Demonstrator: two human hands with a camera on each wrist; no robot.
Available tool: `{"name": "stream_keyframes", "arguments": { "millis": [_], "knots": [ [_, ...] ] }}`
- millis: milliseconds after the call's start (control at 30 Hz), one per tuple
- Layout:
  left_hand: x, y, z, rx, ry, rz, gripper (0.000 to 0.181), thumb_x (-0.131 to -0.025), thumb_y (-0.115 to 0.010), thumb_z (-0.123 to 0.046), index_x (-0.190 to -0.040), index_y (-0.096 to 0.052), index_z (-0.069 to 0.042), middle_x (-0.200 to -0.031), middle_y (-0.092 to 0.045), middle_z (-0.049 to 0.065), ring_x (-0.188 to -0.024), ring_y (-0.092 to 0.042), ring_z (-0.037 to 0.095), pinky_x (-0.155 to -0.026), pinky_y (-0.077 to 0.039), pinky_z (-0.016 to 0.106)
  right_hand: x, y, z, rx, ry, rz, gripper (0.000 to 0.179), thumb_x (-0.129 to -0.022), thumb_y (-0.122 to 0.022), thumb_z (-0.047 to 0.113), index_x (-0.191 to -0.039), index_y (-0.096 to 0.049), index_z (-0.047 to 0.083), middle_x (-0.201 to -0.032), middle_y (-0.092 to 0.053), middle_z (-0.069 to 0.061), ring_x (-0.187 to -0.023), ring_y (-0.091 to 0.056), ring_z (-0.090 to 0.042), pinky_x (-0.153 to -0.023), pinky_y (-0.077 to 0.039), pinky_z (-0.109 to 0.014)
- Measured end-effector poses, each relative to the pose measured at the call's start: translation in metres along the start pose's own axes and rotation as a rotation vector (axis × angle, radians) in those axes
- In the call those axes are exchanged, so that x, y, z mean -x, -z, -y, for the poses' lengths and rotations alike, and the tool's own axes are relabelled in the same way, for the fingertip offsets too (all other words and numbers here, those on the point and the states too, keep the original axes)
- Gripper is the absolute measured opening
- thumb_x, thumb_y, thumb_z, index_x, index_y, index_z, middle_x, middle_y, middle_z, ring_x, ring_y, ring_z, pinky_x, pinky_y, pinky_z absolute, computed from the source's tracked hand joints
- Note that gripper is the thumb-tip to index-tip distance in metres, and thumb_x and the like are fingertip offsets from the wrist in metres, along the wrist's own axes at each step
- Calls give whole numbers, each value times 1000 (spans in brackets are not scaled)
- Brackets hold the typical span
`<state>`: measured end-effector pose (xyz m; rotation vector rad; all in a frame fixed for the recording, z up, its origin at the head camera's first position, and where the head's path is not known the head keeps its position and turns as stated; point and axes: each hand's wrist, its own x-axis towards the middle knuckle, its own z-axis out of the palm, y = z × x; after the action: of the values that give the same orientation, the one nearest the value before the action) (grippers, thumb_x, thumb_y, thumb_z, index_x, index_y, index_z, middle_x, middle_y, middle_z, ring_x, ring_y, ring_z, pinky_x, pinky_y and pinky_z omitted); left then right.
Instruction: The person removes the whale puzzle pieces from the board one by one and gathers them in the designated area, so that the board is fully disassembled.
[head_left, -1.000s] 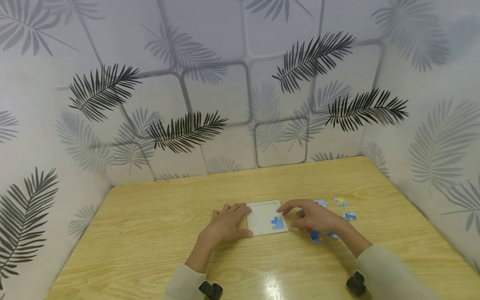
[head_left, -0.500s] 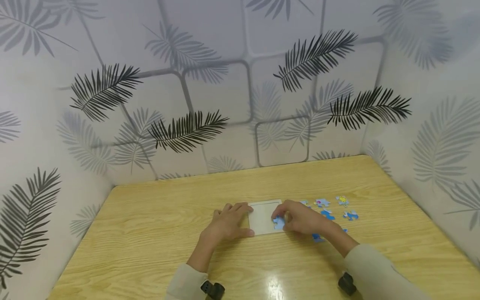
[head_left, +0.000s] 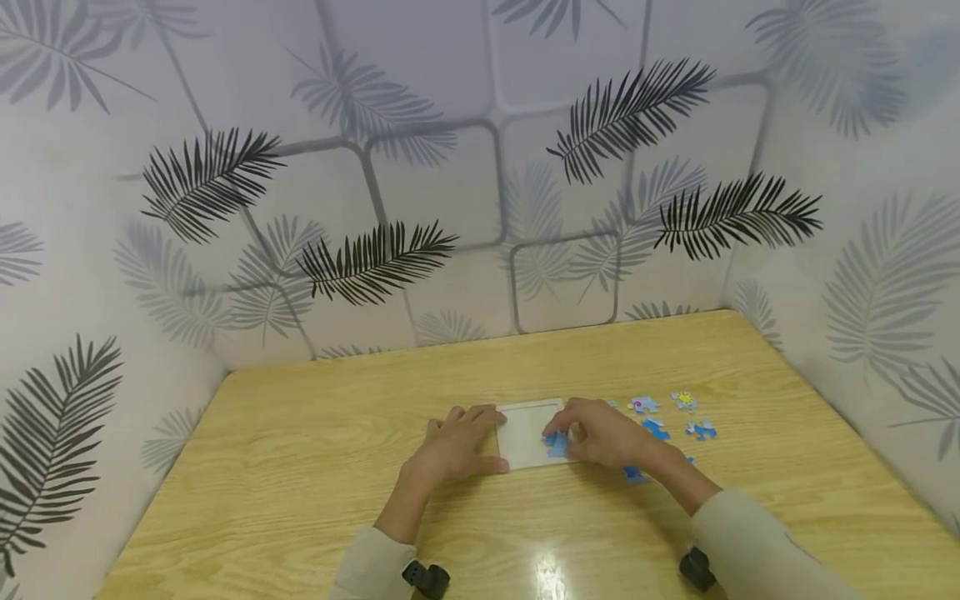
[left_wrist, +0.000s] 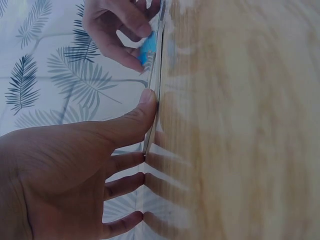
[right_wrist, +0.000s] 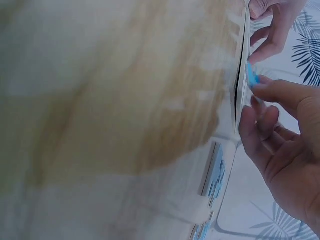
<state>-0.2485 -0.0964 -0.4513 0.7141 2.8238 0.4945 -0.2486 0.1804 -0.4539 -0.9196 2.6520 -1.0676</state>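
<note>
A white puzzle tray (head_left: 520,437) lies on the table, with a blue jigsaw piece (head_left: 557,442) at its lower right corner. My right hand (head_left: 607,435) reaches in from the right and pinches this piece between thumb and fingers. The right wrist view shows the thumb against the blue piece (right_wrist: 253,74) just over the tray edge (right_wrist: 241,80). On the tray's left side rests my left hand (head_left: 453,447), fingers spread and fairly straight. Its thumb (left_wrist: 146,97) touches the near left part of the tray. The right fingers partly cover the piece.
Several loose jigsaw pieces lie right of the tray, among them one with a yellow figure (head_left: 684,401), a pale one (head_left: 645,405) and a blue-and-white one (head_left: 702,431). The right hand and forearm hide some. A patterned wall (head_left: 465,283) stands behind the wooden table (head_left: 337,433).
My right hand has moved left from beside the tray onto the blue piece in its lower right corner and now pinches it. The left hand has stayed at the tray's left edge.
</note>
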Motion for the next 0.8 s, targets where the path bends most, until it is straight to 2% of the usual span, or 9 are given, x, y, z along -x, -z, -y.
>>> {"name": "stream_keyframes", "arguments": {
  "millis": [167,300,433,500,600,667,800],
  "knots": [
    [-1,-3,3,-19,5,-2,68,-93,-77,-44,-151,-51,-19,-163,-42,8,-141,-44,37,-106,-34,67,5,5,-6,-42,-21,-32,38,-91,-62,-10,-120,-75,10,-101,-71,-6,-48,-47,-7,-50,-47,-26],
    [-4,-7,8,-18,14,-16,68,-92,-77,-46,-151,-51,-21,-164,-42,6,-142,-43,36,-107,-33,68,6,5,-8,-54,-11,-18,31,-92,-70,-3,-119,-76,9,-106,-73,-6,-55,-49,-7,-54,-49,-26],
    [-7,-10,12,-7,8,-23,68,-91,-77,-47,-150,-52,-23,-164,-42,6,-143,-42,37,-106,-32,69,4,1,-8,-42,5,16,30,-89,-81,8,-118,-76,8,-112,-71,-5,-76,-55,-12,-70,-51,-26],
    [-9,-11,13,-8,8,-21,69,-91,-77,-48,-151,-51,-24,-164,-41,5,-143,-42,36,-106,-32,70,2,-1,-8,-44,5,34,31,-88,-83,9,-118,-76,7,-113,-68,-5,-80,-54,-13,-75,-50,-27],
    [-9,-12,13,-15,6,-20,69,-92,-77,-48,-151,-51,-23,-164,-41,6,-143,-42,36,-107,-32,70,2,-2,-7,-47,1,48,30,-88,-81,4,-117,-76,5,-113,-66,-6,-77,-52,-12,-74,-49,-26],
    [-8,-11,12,-11,6,-20,69,-92,-77,-47,-151,-51,-23,-164,-41,6,-143,-42,36,-107,-32,69,2,-3,-6,-53,-13,57,30,-88,-80,1,-118,-76,4,-110,-64,-7,-71,-50,-11,-69,-48,-26],
    [-5,-8,6,-9,0,-21,68,-93,-77,-46,-151,-52,-20,-163,-42,7,-142,-42,36,-106,-33,68,4,-1,-5,-44,-13,56,30,-87,-79,0,-116,-75,6,-112,-64,-7,-78,-53,-13,-72,-49,-26]
  ]
}}
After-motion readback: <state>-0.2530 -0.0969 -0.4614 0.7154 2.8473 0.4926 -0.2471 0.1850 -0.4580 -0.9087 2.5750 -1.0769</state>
